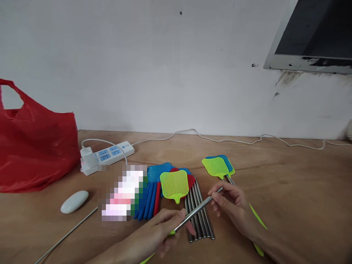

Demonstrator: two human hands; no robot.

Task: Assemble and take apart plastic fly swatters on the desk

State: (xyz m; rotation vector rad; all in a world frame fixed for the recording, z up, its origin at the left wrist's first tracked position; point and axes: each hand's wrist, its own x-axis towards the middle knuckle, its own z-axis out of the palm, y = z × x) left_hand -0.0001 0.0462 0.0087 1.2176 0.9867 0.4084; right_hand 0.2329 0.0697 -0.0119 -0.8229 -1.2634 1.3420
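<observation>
Handling centres on one steel rod [200, 208], held slantwise above the wooden table [297, 190] between both hands. The left hand [162, 231] is closed around the rod's near, lower end, where a sliver of lime-green grip shows under the fingers. The right hand [233, 205] pinches the far, upper tip between thumb and forefinger, its other fingers loosely curled. The rod hangs just over a bundle of bare rods [205, 229] that lie side by side on the table.

Left of that bundle sits a heap of swatters: a green swatter head [174, 185] on top, a blue swatter head [158, 172] behind it, a red one mostly hidden, and blue handles [147, 201] fanned toward the near edge. A second green swatter [216, 167] lies to the right over another blue one, its shaft running under the right hand. A blurred packet [123, 194] lies left of the heap.

Judging by the two-ended grip, the step in hand looks like working the rod lengthwise, drawing it out or closing it; which one cannot be told. Any such move calls for a firm hold at the grip end, a straight pull along the rod's axis, and enough lift to keep it off the bundle below.

Farther left are a white oval object [74, 201], a power strip [107, 156] and a red plastic bag [33, 146].
</observation>
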